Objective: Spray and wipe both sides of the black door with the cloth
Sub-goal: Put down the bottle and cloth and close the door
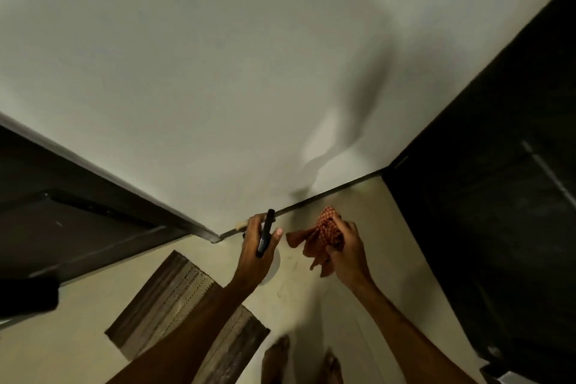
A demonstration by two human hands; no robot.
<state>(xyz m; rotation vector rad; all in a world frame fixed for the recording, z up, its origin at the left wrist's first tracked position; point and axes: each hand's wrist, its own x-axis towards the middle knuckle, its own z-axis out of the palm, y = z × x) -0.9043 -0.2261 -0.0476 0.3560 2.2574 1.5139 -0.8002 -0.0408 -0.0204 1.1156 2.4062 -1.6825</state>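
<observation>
Since the cloth [324,237] is thin, soft and light, it bunches easily and is best gripped at its gathered middle; the right hand [344,251] is closed around it there, its loose corners hanging. Just beside it, the left hand [258,246] is wrapped around a dark spray bottle [266,232], nozzle up, probably slick if wet. Neither touches the black door [505,184], which stands well to the right. A striped mat [174,299] lies on the floor [71,337] below.
</observation>
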